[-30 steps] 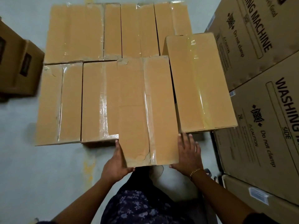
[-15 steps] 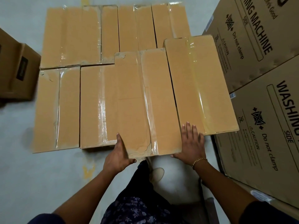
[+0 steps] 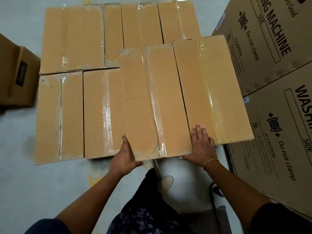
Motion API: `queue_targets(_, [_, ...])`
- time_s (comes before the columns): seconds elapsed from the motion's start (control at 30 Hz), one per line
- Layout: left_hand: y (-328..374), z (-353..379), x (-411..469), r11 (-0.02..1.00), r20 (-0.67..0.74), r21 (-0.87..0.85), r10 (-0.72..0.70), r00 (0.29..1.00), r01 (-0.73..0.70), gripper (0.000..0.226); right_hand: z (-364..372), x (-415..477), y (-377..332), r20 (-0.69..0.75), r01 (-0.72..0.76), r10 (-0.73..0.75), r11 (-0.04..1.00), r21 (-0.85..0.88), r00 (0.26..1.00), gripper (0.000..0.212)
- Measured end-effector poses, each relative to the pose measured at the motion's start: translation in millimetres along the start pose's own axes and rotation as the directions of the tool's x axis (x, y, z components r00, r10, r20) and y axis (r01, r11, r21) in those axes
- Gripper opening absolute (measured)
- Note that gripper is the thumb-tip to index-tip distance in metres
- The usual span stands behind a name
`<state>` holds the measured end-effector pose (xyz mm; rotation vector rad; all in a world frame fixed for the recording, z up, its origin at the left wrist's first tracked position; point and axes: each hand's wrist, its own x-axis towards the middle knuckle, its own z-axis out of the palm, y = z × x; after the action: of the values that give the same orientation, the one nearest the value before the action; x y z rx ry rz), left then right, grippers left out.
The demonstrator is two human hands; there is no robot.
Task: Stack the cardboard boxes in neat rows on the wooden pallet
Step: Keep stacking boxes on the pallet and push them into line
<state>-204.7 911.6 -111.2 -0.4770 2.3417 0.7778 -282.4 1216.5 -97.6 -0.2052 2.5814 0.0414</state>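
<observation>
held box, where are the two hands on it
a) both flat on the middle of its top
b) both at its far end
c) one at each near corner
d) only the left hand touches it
C: the left hand grips the near left corner of the held box, and the right hand is at its near right corner.

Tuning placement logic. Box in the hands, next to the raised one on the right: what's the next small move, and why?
Probably push the held box a little further away. The left hand and right hand are at its near end. It lies beside the right box, but both its ends sit closer to the person than that box's. A short push should square the row.
</observation>
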Motion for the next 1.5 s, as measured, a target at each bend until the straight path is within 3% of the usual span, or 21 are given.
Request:
queue_targets(0.4, [8, -9, 13, 0.999, -0.008, -0.046, 0.002, 1.000, -0.003, 0.152, -7, 6, 0, -0.088, -0.028, 0.031, 0.999, 0.031, 0.996, 0.121])
queue_targets(0.8, [1, -11, 14, 0.993, 0.004, -0.115, 0.037, 0.999, -0.036, 0.156, -1, -1, 22, -0.050, -0.037, 0.039, 0.998, 0.052, 0.998, 0.133])
queue_targets(1.13, [3, -7, 14, 0.993, 0.006, -0.116, 0.012, 1.000, -0.012, 0.149, 4, 3, 26, -0.073, -0.045, 0.056, 0.989, 0.142, 0.996, 0.119])
queue_targets(1.5, [1, -9, 22, 0.996, 0.025, -0.093, -0.002, 1.000, 0.005, 0.153, 6, 12, 28, -0.057, -0.053, 0.062, 0.987, 0.148, 0.996, 0.118])
